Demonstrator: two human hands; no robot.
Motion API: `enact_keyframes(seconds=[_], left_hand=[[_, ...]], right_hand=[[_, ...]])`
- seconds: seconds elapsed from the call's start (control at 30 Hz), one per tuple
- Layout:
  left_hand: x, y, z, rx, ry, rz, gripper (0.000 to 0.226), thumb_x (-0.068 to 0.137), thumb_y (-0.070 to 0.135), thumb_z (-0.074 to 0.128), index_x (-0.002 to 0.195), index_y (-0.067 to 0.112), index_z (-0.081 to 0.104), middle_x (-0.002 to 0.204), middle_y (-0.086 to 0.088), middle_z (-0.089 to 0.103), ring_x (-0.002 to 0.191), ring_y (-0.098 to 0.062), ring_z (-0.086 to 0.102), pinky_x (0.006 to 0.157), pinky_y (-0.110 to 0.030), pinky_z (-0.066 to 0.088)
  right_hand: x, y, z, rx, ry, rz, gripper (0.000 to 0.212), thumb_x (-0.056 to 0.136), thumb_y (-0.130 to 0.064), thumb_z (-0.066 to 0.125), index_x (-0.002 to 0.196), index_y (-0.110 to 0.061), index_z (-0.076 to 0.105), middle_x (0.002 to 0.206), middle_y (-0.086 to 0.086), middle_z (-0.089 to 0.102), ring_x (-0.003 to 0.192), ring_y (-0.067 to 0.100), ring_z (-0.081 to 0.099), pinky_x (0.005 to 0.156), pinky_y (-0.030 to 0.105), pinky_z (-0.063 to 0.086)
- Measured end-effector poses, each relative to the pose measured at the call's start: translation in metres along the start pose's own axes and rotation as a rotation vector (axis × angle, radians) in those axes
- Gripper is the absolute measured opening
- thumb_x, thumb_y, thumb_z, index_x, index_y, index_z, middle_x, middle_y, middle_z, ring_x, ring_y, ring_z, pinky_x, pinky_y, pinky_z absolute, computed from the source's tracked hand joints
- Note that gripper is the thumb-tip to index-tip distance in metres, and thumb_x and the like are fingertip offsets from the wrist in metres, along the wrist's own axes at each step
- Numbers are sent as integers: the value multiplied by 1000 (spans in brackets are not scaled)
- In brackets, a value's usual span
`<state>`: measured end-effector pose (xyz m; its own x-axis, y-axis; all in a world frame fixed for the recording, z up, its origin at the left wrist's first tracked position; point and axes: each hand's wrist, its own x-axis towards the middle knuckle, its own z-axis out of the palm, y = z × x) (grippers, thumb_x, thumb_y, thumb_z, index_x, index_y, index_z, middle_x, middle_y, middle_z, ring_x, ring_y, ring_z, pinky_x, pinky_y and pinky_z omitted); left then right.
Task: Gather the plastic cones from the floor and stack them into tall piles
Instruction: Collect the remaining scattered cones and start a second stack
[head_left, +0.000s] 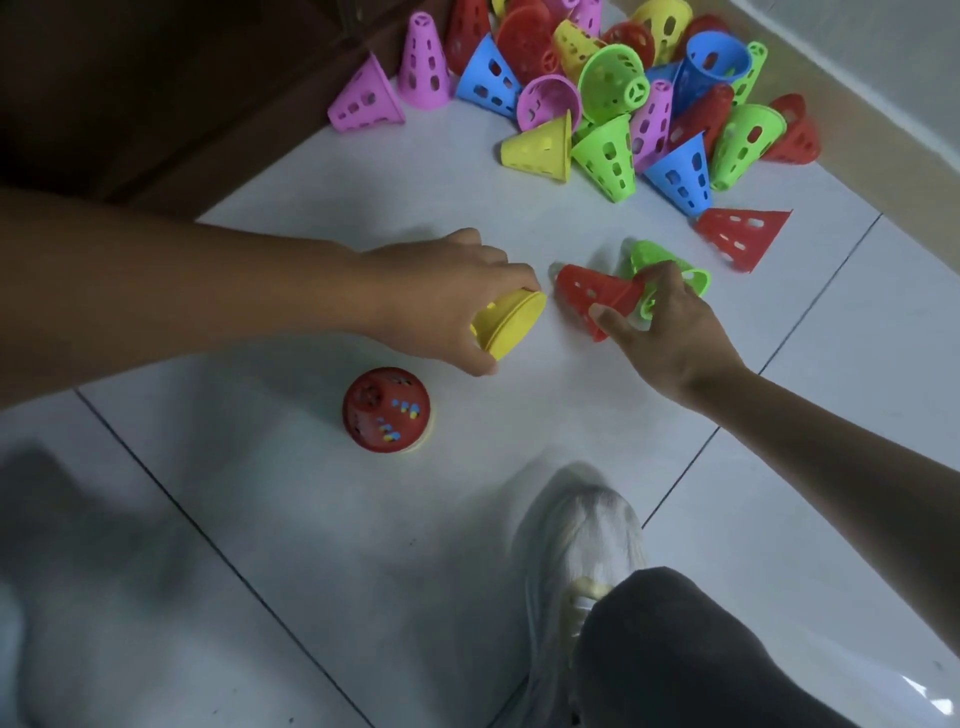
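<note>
Left hand (441, 306) grips a yellow cone (511, 325), fingers curled round its narrow end, wide rim facing right, held just above the white tiled floor (311, 519). Right hand (670, 332) pinches a red cone (592, 296) and a green cone (670, 267) together at their rims, thumb on the red one, fingers curled over the green; the red tip points left, near the yellow rim but apart from it. A short stack topped by a red cone (385, 415) stands upright below the left hand; the loose heap of cones (623, 93) lies against the far wall, with one red cone on its side (740, 236) just right of the right hand.
</note>
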<state>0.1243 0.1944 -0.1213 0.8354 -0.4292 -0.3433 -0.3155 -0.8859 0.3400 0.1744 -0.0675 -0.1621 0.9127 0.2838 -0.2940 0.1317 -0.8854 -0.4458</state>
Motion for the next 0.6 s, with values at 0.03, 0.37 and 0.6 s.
enact_keyframes(seconds=[0.03,0.37,0.6], left_hand=[[-10,0,-5,-15,17,-11,76,72,56,77,137,35,43,114,4,57,111,-22,44,94,-41,47],[-78,16,-48,-121,146,-148,74,69,61,77,122,27,38,102,-4,56,95,-22,50,77,-45,53],[-110,18,-53,-53,229,-108,69,65,74,64,116,30,49,110,4,53,100,-21,50,81,-47,50]], right_hand=[[1,-1,0,-25,-23,-5,63,91,-59,57,132,-13,43,128,14,56,112,32,55,84,34,39],[-8,-32,-2,-63,-94,16,80,76,-72,67,126,-10,57,123,20,62,116,38,57,96,40,46],[-30,-46,-7,8,-86,-28,70,76,-69,72,125,-19,64,119,14,68,115,35,60,94,36,47]])
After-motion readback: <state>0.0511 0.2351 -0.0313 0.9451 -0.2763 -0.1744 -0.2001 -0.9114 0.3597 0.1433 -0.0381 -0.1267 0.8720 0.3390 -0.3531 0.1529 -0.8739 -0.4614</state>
